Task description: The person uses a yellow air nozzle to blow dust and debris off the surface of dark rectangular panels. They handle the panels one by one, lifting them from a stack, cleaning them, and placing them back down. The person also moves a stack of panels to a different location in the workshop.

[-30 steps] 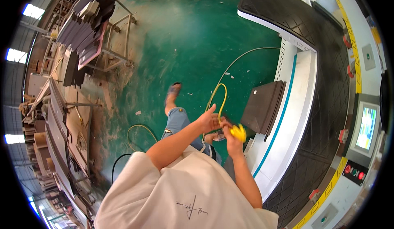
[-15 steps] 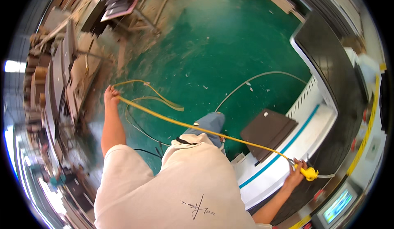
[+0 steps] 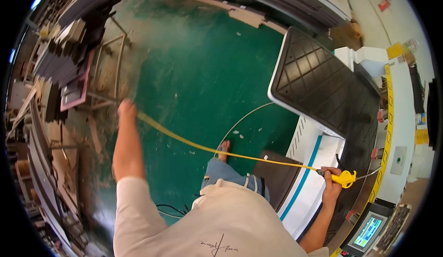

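Green floor (image 3: 198, 68) fills the middle of the view, dusty toward the left. To your right, the machine's black grooved bed (image 3: 318, 68), with a white base (image 3: 330, 152) and a blue stripe (image 3: 307, 171) along it. Far left, dark panels (image 3: 64, 63) stacked on a metal rack. Brown panels (image 3: 275, 174) sit low beside the white base, partly hidden by your clothing.

Yellow hose (image 3: 194, 144) spans the gap between your hands in a shallow sag, passing in front of your foot (image 3: 224, 151), the brown panels and the blue stripe. Beyond the bed, a lit control screen (image 3: 368, 232).

Left hand (image 3: 126, 108): arm extended, motion-blurred; it appears closed around the hose, finger detail lost. Right hand (image 3: 330, 183): wrapped around the yellow air gun (image 3: 344, 179) near its hose end, above the black bed. A thin metal nozzle (image 3: 368, 174) points outward from the gun, away from you. Smallest: the grey fitting (image 3: 320, 172) where hose meets gun.

Step in hand, as I judge it: managing the hose at full spread. Take the pull on the gun's body, not the fitting. Avoid a sharp bend there. Lift the line clear of your foot and the panel edges. Aim the nozzle away from your face.
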Motion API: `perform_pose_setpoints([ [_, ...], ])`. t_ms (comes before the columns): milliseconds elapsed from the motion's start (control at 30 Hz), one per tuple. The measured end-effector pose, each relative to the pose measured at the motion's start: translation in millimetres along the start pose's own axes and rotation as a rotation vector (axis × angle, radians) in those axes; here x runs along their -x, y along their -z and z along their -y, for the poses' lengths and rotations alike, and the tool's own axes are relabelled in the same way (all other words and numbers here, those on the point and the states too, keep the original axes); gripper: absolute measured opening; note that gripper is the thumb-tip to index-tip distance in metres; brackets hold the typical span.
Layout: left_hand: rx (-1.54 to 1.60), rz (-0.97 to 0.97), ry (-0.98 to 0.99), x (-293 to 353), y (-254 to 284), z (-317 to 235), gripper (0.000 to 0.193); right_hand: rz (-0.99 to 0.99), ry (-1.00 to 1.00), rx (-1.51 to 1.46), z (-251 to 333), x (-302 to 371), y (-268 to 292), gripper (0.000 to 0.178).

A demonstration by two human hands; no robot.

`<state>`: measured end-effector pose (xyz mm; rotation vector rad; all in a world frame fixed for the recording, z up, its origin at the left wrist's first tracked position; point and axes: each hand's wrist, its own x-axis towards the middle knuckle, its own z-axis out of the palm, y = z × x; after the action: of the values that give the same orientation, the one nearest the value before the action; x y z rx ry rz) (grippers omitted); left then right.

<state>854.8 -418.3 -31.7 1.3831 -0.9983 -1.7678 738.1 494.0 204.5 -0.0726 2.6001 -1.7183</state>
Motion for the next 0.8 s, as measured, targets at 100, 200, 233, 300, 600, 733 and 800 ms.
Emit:
perform_pose_setpoints([
  [100, 0.007, 0.692, 0.008, 129.8, -396.6, 4.3, 0.039, 0.012, -0.002, 0.087, 40.1, -30.9, -17.5, 0.009],
  [200, 0.012, 1.572, 0.027, 401.7, -575.6, -86.8, 0.049, 0.010, 0.019, 0.088, 52.0, -76.0, -22.4, 0.008],
  [233, 0.119, 1.826, 0.027, 449.3, -598.7, -94.1, 0.050, -0.002, 0.018, 0.074, 48.8, -87.5, -24.2, 0.008],
  [300, 0.167, 1.879, 0.044, 524.0, -617.2, -106.8, 0.050, -0.051, 0.032, 0.026, 44.0, -124.8, -24.0, 0.007],
  [600, -0.671, 1.435, 0.138, 373.4, -515.9, -55.5, 0.049, -0.198, -0.063, -0.206, 15.3, -263.1, -20.0, 0.017],
  [733, -1.131, 1.346, 0.640, 252.2, -399.1, -28.6, 0.041, -0.195, -0.129, -0.268, 11.2, -317.0, -28.8, 0.022],
  [800, -1.221, 1.148, 0.763, 193.2, -359.7, -10.1, 0.038, -0.237, -0.166, -0.288, 10.9, -345.1, -44.4, 0.026],
])
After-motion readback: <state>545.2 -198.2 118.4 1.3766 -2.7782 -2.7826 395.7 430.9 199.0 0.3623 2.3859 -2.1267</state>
